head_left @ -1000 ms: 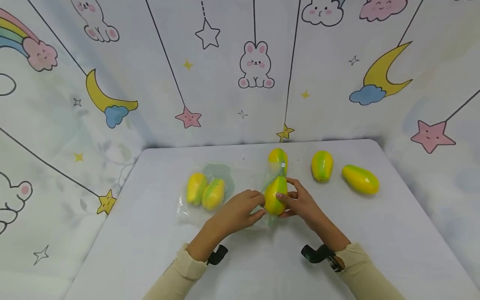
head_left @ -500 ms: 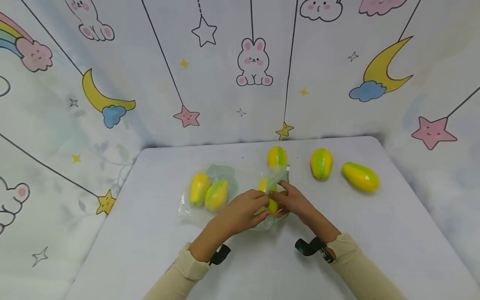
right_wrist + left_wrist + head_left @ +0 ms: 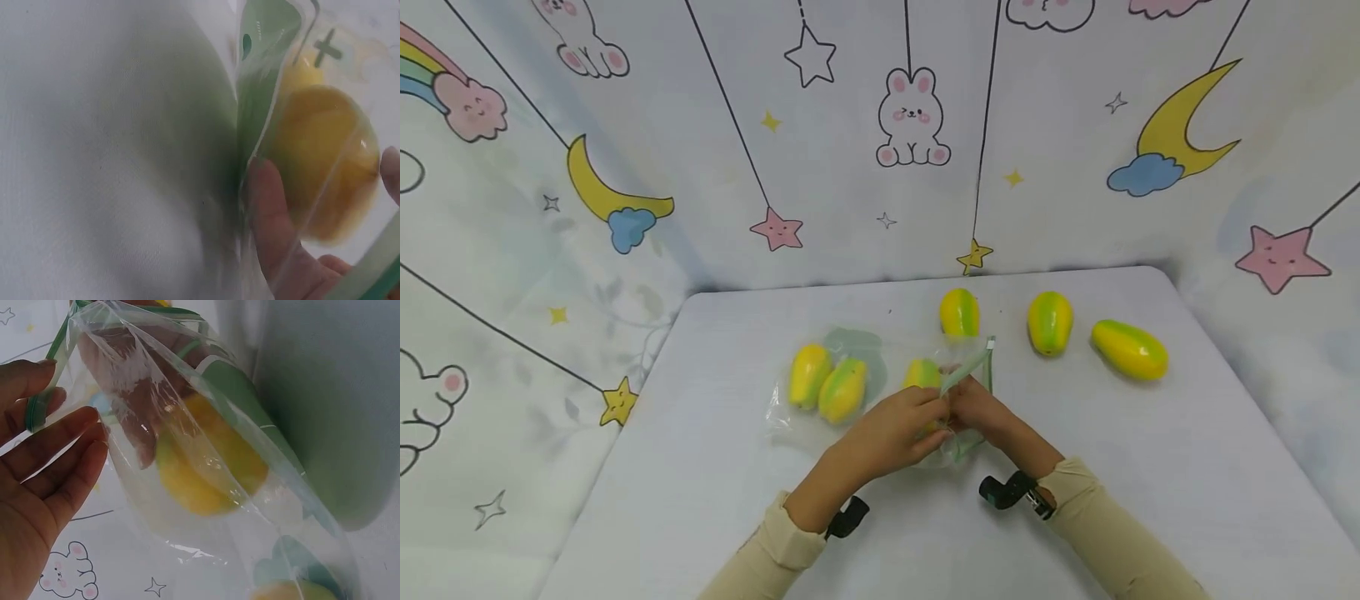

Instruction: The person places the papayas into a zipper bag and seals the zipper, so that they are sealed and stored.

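A clear zip bag (image 3: pixel 857 342) with green print and a green zip edge lies across the table's middle. Two yellow-green papayas (image 3: pixel 810 377) rest in its left part. My left hand (image 3: pixel 891 433) pinches the bag's mouth between thumb and index finger; the other fingers extend loosely, as the left wrist view shows. Through the opening reaches my right hand (image 3: pixel 979 408), inside the plastic. It holds a third papaya (image 3: pixel 209 456), with fingers on either side of the fruit (image 3: pixel 328 162). The film blurs how firmly the fingertips touch it.
Behind the bag's mouth stands one papaya (image 3: pixel 959 313). Another papaya (image 3: pixel 1049 322) is to its right, and a papaya lying on its side (image 3: pixel 1130 350) is farther right. The white table (image 3: pixel 1150 467) meets a patterned cloth backdrop (image 3: pixel 850 167).
My right hand has carried the papaya leftward from the bag's mouth into the bag. My left hand keeps hold of the mouth edge. The loose papayas stay on the table.
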Demonstrator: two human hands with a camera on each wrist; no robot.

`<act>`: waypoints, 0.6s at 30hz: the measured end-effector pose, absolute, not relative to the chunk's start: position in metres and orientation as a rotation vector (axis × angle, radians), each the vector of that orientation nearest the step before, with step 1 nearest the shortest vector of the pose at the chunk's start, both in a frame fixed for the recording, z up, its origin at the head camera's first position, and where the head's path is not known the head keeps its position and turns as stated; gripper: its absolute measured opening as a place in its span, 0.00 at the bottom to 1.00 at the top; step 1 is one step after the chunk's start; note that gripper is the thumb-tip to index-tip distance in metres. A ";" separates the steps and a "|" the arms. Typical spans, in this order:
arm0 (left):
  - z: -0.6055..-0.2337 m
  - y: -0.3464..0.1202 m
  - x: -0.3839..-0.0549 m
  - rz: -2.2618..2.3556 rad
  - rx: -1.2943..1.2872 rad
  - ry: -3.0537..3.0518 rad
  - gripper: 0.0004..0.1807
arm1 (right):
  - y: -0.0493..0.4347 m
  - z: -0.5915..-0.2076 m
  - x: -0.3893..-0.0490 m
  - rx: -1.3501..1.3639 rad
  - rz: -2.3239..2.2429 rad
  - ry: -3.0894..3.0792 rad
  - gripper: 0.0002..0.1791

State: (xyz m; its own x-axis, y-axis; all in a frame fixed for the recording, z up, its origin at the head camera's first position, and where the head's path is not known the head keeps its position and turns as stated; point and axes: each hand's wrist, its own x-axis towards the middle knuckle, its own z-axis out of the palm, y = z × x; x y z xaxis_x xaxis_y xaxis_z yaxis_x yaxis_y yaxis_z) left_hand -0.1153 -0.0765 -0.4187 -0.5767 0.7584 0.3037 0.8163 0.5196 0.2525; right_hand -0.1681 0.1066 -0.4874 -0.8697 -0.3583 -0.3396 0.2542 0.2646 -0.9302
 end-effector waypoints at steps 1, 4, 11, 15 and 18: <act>-0.419 -0.076 -0.115 -0.566 -1.356 -2.599 0.06 | 0.106 -0.487 -0.168 -0.103 -1.616 2.093 0.26; -0.419 -0.075 -0.115 -0.579 -1.348 -2.604 0.06 | 0.103 -0.486 -0.169 -0.167 -1.529 2.206 0.32; -0.422 -0.073 -0.114 -0.555 -1.359 -2.591 0.08 | 0.094 -0.492 -0.168 -0.285 -1.558 2.161 0.23; -0.423 -0.073 -0.112 -0.528 -1.347 -2.618 0.08 | 0.093 -0.497 -0.166 -0.308 -1.602 2.096 0.23; -0.425 -0.073 -0.112 -0.527 -1.351 -2.617 0.08 | 0.094 -0.497 -0.165 -0.324 -1.567 2.133 0.25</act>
State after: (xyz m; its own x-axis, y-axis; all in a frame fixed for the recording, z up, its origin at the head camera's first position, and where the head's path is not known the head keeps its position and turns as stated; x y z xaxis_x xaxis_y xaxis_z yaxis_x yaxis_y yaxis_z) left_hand -0.1123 -0.0728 -0.4251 -0.5834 0.7593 0.2883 0.8117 0.5328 0.2392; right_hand -0.1654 0.0940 -0.4968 -0.8613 -0.4525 -0.2310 0.0851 0.3197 -0.9437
